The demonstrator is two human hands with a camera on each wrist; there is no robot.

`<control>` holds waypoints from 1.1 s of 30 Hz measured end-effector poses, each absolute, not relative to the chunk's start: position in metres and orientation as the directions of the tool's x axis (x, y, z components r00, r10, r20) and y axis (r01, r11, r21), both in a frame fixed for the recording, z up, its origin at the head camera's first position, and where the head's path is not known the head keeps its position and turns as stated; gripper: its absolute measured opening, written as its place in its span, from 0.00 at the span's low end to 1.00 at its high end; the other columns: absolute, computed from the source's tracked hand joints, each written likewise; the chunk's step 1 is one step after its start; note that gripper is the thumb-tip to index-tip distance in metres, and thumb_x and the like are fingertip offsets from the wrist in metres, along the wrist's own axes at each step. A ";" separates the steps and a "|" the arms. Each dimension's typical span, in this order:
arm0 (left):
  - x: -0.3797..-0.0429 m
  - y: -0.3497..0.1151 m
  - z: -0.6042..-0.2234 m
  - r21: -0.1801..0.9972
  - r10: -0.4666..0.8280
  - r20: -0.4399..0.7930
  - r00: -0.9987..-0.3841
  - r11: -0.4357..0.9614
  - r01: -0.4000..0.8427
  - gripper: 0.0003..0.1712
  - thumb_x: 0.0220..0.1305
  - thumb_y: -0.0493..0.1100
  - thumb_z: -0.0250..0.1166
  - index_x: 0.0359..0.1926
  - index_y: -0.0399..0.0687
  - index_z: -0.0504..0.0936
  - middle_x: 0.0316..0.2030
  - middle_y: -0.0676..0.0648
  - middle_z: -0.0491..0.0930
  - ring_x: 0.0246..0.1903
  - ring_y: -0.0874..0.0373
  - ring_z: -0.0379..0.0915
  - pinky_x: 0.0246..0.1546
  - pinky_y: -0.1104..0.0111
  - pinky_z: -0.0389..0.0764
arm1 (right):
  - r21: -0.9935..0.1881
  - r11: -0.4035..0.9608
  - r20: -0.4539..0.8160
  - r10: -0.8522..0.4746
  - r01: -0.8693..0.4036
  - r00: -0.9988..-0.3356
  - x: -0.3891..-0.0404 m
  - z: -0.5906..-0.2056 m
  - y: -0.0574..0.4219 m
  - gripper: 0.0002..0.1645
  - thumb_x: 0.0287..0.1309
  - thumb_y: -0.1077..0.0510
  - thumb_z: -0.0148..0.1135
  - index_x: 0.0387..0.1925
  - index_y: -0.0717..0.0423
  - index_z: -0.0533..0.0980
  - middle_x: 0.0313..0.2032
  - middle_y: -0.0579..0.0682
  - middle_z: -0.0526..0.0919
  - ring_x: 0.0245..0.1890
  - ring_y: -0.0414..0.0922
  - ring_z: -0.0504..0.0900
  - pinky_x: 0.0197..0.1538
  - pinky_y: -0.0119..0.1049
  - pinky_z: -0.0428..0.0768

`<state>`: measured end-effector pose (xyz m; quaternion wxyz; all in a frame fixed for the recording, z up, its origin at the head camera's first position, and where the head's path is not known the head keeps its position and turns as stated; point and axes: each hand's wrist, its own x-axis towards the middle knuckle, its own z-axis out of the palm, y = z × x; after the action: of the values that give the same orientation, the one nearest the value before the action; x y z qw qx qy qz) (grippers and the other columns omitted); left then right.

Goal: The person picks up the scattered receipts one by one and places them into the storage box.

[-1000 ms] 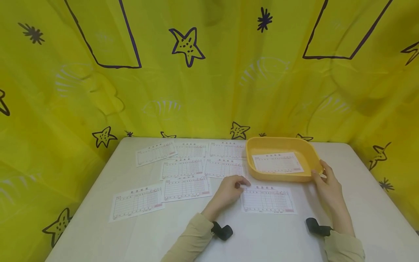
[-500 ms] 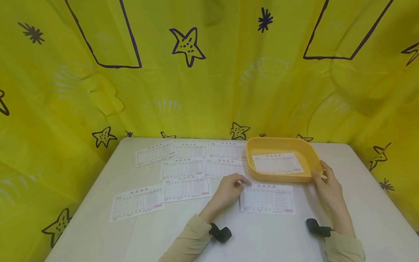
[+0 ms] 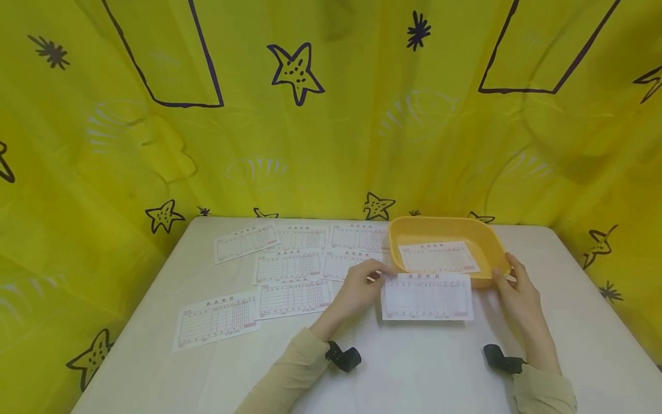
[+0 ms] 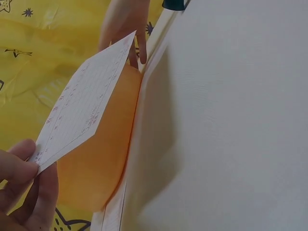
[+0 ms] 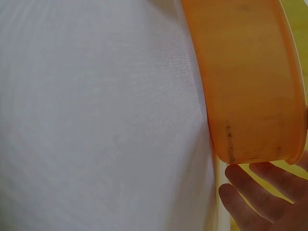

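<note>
My left hand (image 3: 362, 287) pinches a printed receipt slip (image 3: 426, 299) by its upper left corner, between thumb and fingers. The slip (image 4: 86, 96) hangs tilted above the table, in front of a yellow plastic basin (image 3: 439, 282); its top edge overlaps the basin's near rim. Another receipt slip (image 3: 439, 257) lies inside the basin, leaning on the near wall. My right hand (image 3: 519, 293) holds the basin's near right corner, thumb at the rim; in the right wrist view its fingers (image 5: 260, 197) lie against the end wall of the basin (image 5: 250, 86).
Several more receipt slips lie on the white table left of the basin, some overlapping, with one slip (image 3: 217, 321) at the front left. A yellow curtain (image 3: 331, 144) with star drawings hangs behind the table (image 3: 414, 374).
My left hand has lifted the receipt slip off the table and moved it away from me, toward the basin. The right hand and the basin have stayed in place.
</note>
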<state>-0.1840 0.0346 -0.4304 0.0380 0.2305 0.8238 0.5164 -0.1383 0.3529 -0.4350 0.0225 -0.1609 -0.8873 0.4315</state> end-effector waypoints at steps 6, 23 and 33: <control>-0.200 0.044 -0.427 0.870 0.410 0.158 -0.898 0.372 0.323 0.15 0.62 0.31 0.57 0.44 0.50 0.84 0.48 0.50 0.83 0.41 0.60 0.77 0.41 0.77 0.77 | -0.770 0.580 -0.095 0.305 0.264 -0.947 -0.139 -0.435 0.355 0.42 0.71 0.40 0.36 0.76 0.52 0.37 0.69 0.76 0.50 0.63 0.75 0.60 0.61 0.72 0.57; -0.250 0.071 -0.418 0.866 0.390 0.146 -0.909 0.394 0.308 0.13 0.65 0.34 0.57 0.45 0.49 0.84 0.48 0.49 0.82 0.44 0.58 0.76 0.40 0.75 0.77 | -0.775 0.572 -0.109 0.297 0.268 -0.949 -0.139 -0.435 0.352 0.42 0.71 0.40 0.36 0.76 0.51 0.36 0.69 0.76 0.49 0.64 0.75 0.59 0.62 0.72 0.57; -0.269 0.092 -0.414 0.870 0.370 0.120 -0.921 0.408 0.277 0.14 0.64 0.33 0.57 0.46 0.47 0.84 0.49 0.48 0.82 0.41 0.60 0.76 0.37 0.78 0.76 | -0.778 0.575 -0.091 0.297 0.254 -0.950 -0.138 -0.436 0.353 0.42 0.71 0.39 0.37 0.76 0.52 0.37 0.69 0.77 0.50 0.63 0.75 0.60 0.61 0.72 0.58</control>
<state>-0.2689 0.0919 -0.4140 0.0455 0.1929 0.8379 0.5086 -0.1382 0.3534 -0.4357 0.0249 -0.1554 -0.8871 0.4339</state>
